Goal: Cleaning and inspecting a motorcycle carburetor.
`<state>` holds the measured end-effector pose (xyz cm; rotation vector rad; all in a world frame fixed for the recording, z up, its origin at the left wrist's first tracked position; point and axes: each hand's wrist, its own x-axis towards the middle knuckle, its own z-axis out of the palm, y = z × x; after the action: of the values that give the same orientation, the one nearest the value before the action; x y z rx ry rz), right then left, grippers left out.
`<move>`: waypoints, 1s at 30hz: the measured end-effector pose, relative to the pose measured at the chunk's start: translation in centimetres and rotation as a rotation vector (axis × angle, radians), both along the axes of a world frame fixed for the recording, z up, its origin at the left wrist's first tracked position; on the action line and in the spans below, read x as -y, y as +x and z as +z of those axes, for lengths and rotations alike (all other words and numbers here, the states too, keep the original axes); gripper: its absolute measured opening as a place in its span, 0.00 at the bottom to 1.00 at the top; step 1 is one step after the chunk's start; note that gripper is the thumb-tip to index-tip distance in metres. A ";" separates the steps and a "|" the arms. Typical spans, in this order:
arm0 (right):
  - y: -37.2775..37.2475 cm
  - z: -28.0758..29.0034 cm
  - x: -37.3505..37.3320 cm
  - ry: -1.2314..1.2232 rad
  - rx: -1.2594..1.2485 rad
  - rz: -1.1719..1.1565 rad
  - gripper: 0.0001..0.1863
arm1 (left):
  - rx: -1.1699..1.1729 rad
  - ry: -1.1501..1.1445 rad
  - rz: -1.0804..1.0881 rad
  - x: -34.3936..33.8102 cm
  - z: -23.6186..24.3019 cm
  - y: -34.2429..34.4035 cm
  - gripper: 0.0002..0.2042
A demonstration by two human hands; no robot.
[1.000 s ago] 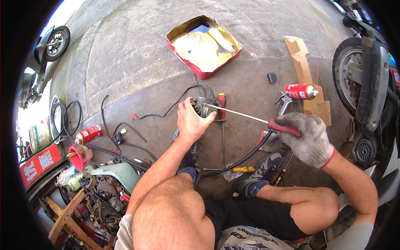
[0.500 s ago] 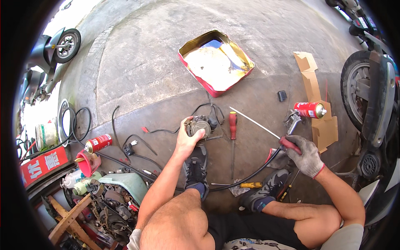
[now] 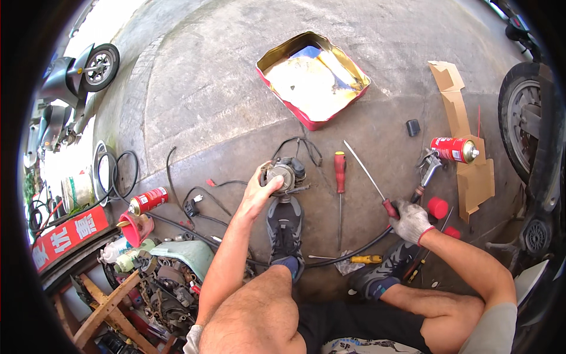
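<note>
Bare fingers of my left hand [image 3: 254, 193] grip a small metal carburetor [image 3: 287, 175], thumb across its round cover, just above my left shoe. My right hand [image 3: 411, 222], in a grey work glove, is closed around the red handle of a long-shafted screwdriver [image 3: 367, 172]. Its tip points away and to the left, apart from the carburetor. Between the hands a second red-handled screwdriver [image 3: 340, 172] lies on the floor. Beyond my right hand are a metal air blow gun [image 3: 432, 169] and a red spray can [image 3: 453, 150].
A cut-open red tin tray [image 3: 308, 120] holding liquid stands ahead. Flattened cardboard [image 3: 453, 112] and a motorbike wheel [image 3: 521, 121] are on the right. A yellow-handled screwdriver [image 3: 367, 259] lies near my right shoe. At left are another spray can [image 3: 148, 200], hoses and a parts bin [image 3: 186, 255].
My right hand has drawn down and slightly left with its screwdriver, whose tip now points more steeply away. Red caps beside the glove have come into sight. My left hand keeps the carburetor.
</note>
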<state>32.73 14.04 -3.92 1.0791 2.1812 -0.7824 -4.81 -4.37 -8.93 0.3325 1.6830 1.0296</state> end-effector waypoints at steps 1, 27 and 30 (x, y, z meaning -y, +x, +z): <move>0.1 -0.5 0.2 -0.006 0.003 -0.003 0.17 | 0.003 -0.006 -0.003 -0.1 0.3 0.0 0.44; 5.8 -3.1 -7.7 0.425 -0.007 -0.448 0.19 | 0.144 0.094 0.158 1.3 -0.8 -0.4 0.33; 6.7 -3.0 -8.4 0.402 -0.013 -0.454 0.20 | 0.123 0.092 0.154 1.6 -1.1 -0.4 0.33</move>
<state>39.41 22.41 -6.90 1.8174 2.1835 -0.5389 -5.19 -5.92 -10.07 0.1971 1.5725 1.2198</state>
